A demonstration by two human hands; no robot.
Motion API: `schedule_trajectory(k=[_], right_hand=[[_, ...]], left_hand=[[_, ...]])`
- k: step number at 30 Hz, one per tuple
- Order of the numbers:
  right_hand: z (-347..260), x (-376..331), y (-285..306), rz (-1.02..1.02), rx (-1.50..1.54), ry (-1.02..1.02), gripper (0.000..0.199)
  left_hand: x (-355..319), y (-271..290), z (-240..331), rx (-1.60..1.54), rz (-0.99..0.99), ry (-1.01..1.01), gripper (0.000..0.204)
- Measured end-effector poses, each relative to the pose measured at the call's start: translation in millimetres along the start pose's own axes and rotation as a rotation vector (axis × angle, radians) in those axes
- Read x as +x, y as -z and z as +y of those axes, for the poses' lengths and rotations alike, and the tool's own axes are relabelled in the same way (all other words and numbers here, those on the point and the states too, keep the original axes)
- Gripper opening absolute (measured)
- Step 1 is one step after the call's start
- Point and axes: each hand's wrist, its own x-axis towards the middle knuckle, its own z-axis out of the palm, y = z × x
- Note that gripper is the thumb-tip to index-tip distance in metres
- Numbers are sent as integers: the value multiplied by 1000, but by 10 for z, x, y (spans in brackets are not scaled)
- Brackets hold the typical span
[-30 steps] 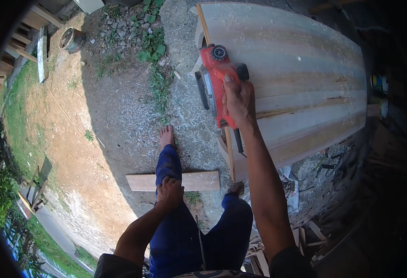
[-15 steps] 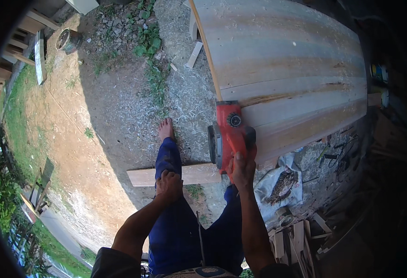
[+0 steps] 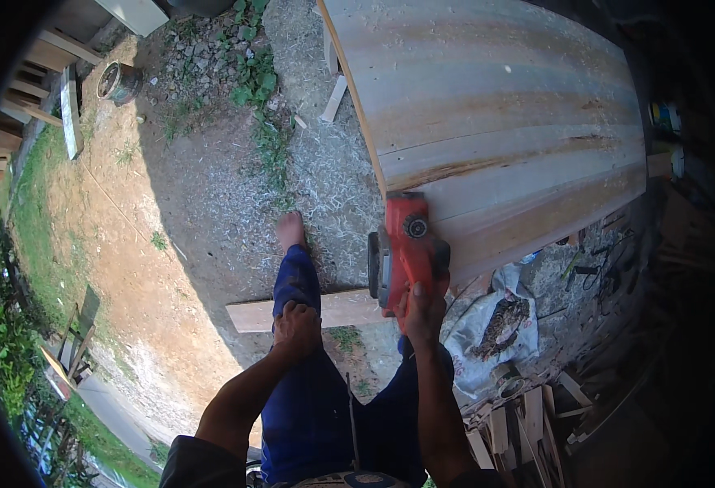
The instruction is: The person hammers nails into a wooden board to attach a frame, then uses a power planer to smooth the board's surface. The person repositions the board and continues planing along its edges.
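My right hand (image 3: 424,313) is wrapped round the rear handle of a red electric hand planer (image 3: 413,244). The planer sits at the near left corner of a wide wooden panel (image 3: 520,106), along its narrow left edge. Its flat black-and-grey side faces left; a round black knob shows near its front. The panel is pale with brown streaks, one long dark split in the grain, and scattered shavings. My left hand (image 3: 297,328) rests on my left knee with nothing in it, fingers lying over the blue trousers.
A loose plank (image 3: 345,309) lies on the ground by my legs. Wood shavings cover the concrete left of the panel. To the right are a white sack (image 3: 500,325), a tin can (image 3: 506,379) and a pile of offcuts (image 3: 524,423). A pot (image 3: 119,83) stands far left.
The planer and my right hand have come slightly nearer to me along the panel's edge. My left hand stays on the knee. The view has shifted a little.
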Motion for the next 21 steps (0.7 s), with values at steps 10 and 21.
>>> schedule_trajectory(k=[10,21], right_hand=[[-1092,1114,-859,-76,8,230,37],[-2319,2374,-1721,-190,-164,216,53]], left_hand=[[68,107,-104,-23,-7,26,25],[85,208,-282,-120,16,23,23]])
